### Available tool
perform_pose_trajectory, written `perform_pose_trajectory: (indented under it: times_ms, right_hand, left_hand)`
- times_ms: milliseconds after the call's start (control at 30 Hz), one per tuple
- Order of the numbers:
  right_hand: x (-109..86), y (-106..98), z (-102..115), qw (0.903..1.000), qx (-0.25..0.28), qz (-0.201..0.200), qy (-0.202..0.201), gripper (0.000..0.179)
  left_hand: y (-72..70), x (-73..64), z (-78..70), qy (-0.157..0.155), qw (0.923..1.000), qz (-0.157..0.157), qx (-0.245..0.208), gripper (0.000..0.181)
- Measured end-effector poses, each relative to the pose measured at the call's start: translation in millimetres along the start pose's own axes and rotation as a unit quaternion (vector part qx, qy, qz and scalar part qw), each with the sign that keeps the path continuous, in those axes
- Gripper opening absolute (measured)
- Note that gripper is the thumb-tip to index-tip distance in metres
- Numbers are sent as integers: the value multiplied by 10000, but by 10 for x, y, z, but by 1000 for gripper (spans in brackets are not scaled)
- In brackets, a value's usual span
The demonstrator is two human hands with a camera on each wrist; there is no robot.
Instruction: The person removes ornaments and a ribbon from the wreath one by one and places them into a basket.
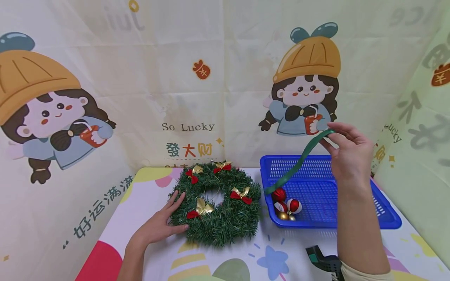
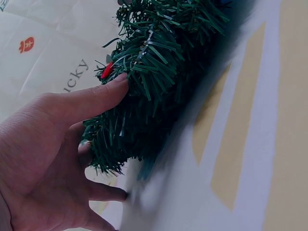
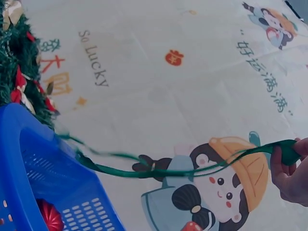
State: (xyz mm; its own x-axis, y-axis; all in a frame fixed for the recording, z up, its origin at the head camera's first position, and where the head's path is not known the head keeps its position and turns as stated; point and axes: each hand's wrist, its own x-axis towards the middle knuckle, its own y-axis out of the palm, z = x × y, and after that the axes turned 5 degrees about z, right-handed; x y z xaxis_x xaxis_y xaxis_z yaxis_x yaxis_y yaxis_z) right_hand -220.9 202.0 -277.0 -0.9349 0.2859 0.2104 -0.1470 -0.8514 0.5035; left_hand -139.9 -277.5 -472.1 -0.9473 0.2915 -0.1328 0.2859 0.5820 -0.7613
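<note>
A green wreath [image 1: 225,226] with red and gold bows lies on the table. My left hand [image 1: 159,224] rests against its left side, fingers spread; in the left wrist view the thumb [image 2: 103,98] touches the needles. My right hand [image 1: 351,150], raised above the blue basket [image 1: 323,224], pinches one end of a green ribbon [image 1: 300,164]. The ribbon slopes down left to the basket's left rim, near the wreath. In the right wrist view two strands of the ribbon [image 3: 159,172] stretch from the fingers to the basket edge.
Inside the basket's left end sit several baubles: a red one [image 1: 279,194], a red and white one [image 1: 294,205] and a gold one [image 1: 283,216]. A printed cloth wall [image 1: 225,97] stands behind the table. A black strap device [image 1: 327,263] is at the right forearm.
</note>
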Motion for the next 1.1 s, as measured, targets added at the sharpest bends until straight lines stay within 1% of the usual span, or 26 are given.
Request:
perform_pose_trajectory:
  times_ms: [100,167,300,467,700,800,1100]
  right_hand:
    - [4,-21,8,10000,-11,-65,-31,28]
    - [5,-26,-8,10000,-55,-39,-41,28]
    - [1,-47,-75,9994,-338,2,13,27]
    - [-6,-72,-149,9984,-560,-6,115,26]
    - [-9,-139,-209,9984,-539,-28,164,26]
    - [-4,-176,-239,9979,-591,-94,244,25]
    - [-26,-265,-406,9910,-1186,-212,589,27]
  left_hand:
    - [4,6,4,4,10000,-5,10,105]
    - [5,5,14,8,10000,-15,29,104]
    - [4,7,28,20,10000,-15,43,104]
    - [7,10,24,25,10000,12,-16,104]
    - [4,10,16,18,10000,1,22,104]
    - [1,10,12,8,10000,-4,40,105]
    - [-2,7,3,-26,10000,28,-23,104]
